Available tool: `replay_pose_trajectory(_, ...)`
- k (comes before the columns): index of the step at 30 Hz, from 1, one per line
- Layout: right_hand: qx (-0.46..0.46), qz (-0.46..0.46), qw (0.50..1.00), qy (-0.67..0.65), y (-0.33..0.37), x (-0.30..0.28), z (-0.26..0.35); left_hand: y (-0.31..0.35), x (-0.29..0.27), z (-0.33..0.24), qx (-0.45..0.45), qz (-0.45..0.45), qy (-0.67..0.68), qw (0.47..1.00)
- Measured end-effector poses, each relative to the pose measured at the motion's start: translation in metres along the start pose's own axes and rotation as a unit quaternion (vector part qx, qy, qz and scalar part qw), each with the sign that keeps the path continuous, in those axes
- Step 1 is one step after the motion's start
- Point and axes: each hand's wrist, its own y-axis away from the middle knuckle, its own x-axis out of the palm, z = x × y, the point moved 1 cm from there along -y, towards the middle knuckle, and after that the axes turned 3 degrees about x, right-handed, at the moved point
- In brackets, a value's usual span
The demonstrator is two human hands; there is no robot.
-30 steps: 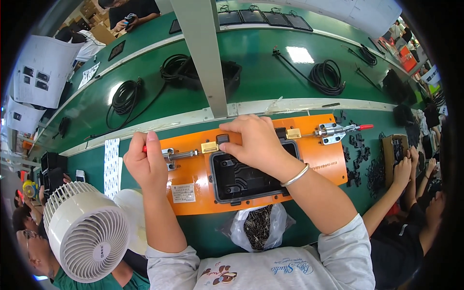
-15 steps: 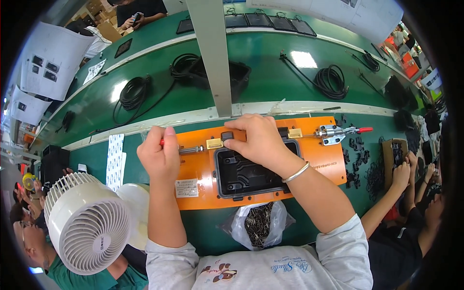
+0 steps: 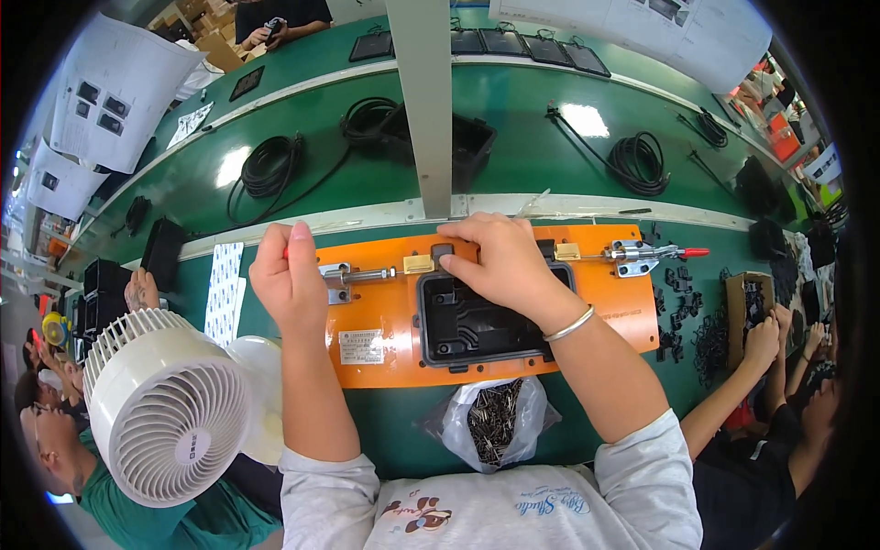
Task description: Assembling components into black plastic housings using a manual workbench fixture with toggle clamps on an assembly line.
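An orange fixture plate (image 3: pixel 380 316) lies on the green bench before me, holding an open black plastic box (image 3: pixel 486 325). My left hand (image 3: pixel 289 280) is closed around the red handle of the left toggle clamp (image 3: pixel 353 278), whose rod points at a brass-coloured block (image 3: pixel 419 264). Beside that block, at the box's upper left corner, sits a small black clip (image 3: pixel 443 250). My right hand (image 3: pixel 500 261) reaches over the box, thumb and fingers closed about this clip. A second toggle clamp (image 3: pixel 642 255) with a red handle sits untouched at the plate's right end.
A bag of screws (image 3: pixel 495 417) stands between me and the plate. A white fan (image 3: pixel 179 412) is at near left. Loose black clips (image 3: pixel 678 298) and a cardboard box (image 3: pixel 747 307) lie right. A post (image 3: pixel 422 110) rises behind the plate; coiled cables (image 3: pixel 637 160) lie beyond. Co-workers sit either side.
My left hand has moved left with the clamp handle, uncovering more of the clamp's body. My right hand stays at the clip. At left, a co-worker's hand and a dark box have come into sight.
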Motion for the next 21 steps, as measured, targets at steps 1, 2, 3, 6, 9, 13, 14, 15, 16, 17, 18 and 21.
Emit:
replay_pose_trajectory(1, -0.011, -0.011, 1.000, -0.005, 0.001, 0.000, 0.001, 0.001, 0.001, 0.000, -0.002, 0.000, -0.001, 1.000)
replay_pose_trajectory(2, -0.010, -0.009, 1.000, -0.005, 0.001, 0.000, 0.002, 0.003, 0.002, 0.001, 0.007, 0.008, -0.011, 1.000)
replay_pose_trajectory(3, -0.013, -0.002, 1.000, -0.003, 0.002, -0.001, 0.002, 0.004, 0.004, 0.002, 0.015, 0.018, -0.019, 1.000)
replay_pose_trajectory(6, -0.011, 0.002, 1.000, -0.010, 0.002, -0.002, 0.003, 0.005, 0.006, -0.001, 0.014, 0.010, -0.030, 0.999)
replay_pose_trajectory(9, -0.027, -0.032, 0.999, -0.015, 0.003, 0.002, 0.002, 0.006, 0.005, -0.001, 0.018, 0.007, -0.049, 0.999)
replay_pose_trajectory(13, 0.007, 0.003, 0.998, -0.070, -0.004, -0.001, 0.004, 0.007, 0.007, 0.001, 0.048, 0.021, -0.077, 0.996)
replay_pose_trajectory(14, 0.010, 0.004, 0.997, -0.071, -0.006, -0.003, 0.006, 0.007, 0.007, 0.000, 0.047, 0.024, -0.078, 0.996)
replay_pose_trajectory(15, 0.018, 0.019, 0.998, -0.063, -0.008, -0.006, 0.008, 0.007, 0.009, -0.002, 0.053, 0.031, -0.080, 0.995)
replay_pose_trajectory(16, 0.026, 0.035, 0.998, -0.054, -0.011, -0.007, 0.009, 0.007, 0.010, -0.002, 0.060, 0.038, -0.082, 0.994)
replay_pose_trajectory(17, 0.030, 0.035, 0.997, -0.055, -0.014, -0.009, 0.009, 0.007, 0.010, -0.002, 0.058, 0.041, -0.081, 0.994)
replay_pose_trajectory(18, 0.052, 0.067, 0.994, -0.063, -0.019, -0.009, 0.009, 0.008, 0.010, -0.001, 0.057, 0.037, -0.087, 0.994)
replay_pose_trajectory(21, 0.093, 0.107, 0.987, -0.079, -0.024, -0.008, 0.007, 0.007, 0.008, -0.002, 0.052, 0.036, -0.091, 0.994)
